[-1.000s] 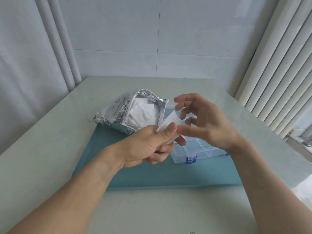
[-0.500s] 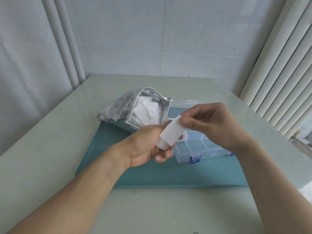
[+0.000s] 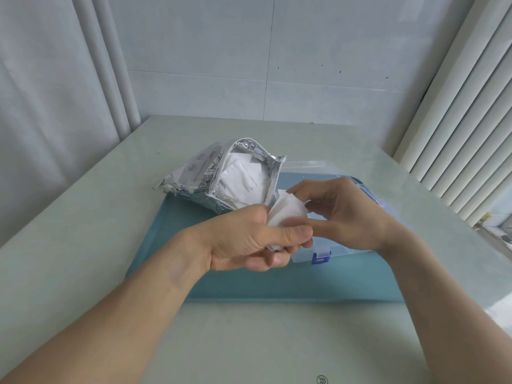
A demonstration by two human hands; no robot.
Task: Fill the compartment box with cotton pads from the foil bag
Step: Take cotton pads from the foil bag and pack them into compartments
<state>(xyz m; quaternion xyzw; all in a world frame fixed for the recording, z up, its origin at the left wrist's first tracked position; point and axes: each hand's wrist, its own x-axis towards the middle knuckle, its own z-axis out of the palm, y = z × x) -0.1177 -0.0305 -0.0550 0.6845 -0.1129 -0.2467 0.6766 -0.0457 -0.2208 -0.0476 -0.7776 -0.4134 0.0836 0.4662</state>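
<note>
Both hands meet above the near-centre of the flat teal rectangular mat (image 3: pixel 177 245), and there's wide bare pale-green tabletop (image 3: pixel 83 217) to the left and along the near edge. The left hand (image 3: pixel 243 242) grips a small stack of white square cotton pads (image 3: pixel 288 212), thumb laid across the front; the right hand (image 3: pixel 343 214) has curled fingers touching the stack's top edge. Just behind, the crinkled silver foil bag (image 3: pixel 205 176) lies on its side across the mat's far left corner, mouth gaping toward us, stuffed with more white pads. The clear plastic compartment box (image 3: pixel 357 252) with a blue latch sits under the right hand, lid thrown back; its contents are hidden.
</note>
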